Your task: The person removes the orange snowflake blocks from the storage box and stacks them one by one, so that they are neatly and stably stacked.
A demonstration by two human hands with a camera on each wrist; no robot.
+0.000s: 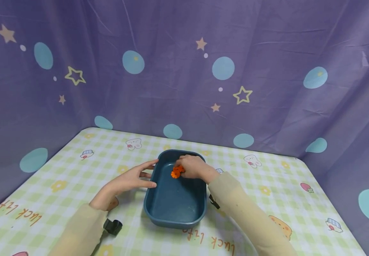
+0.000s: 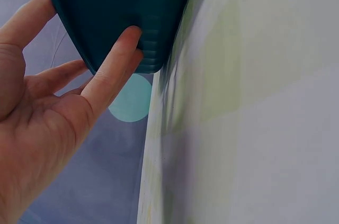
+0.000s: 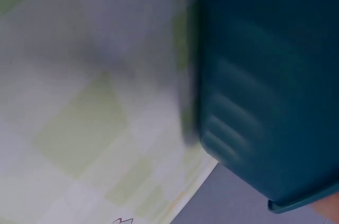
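Observation:
A dark teal rectangular bin (image 1: 178, 204) stands on the table, its long side running away from me. My right hand (image 1: 193, 166) reaches inside its far right part. Its fingers pinch a small orange piece with scalloped edges (image 1: 175, 173), partly hidden by the hand; its exact kind is unclear. At the bin's left side, my left hand (image 1: 136, 179) touches the wall and rim with spread fingers. The left wrist view shows the left hand (image 2: 69, 94) with fingertips against the outer wall of the bin (image 2: 116, 1). Only the outer wall (image 3: 265, 102) and a bit of skin show in the right wrist view.
A green-and-white checked cloth (image 1: 85, 181) with cartoon prints covers the table. Behind and at the sides hangs a purple curtain (image 1: 178, 89) with stars and blue ovals. A black wrist strap (image 1: 112, 226) sits at the left sleeve, another (image 1: 214, 202) below the right sleeve.

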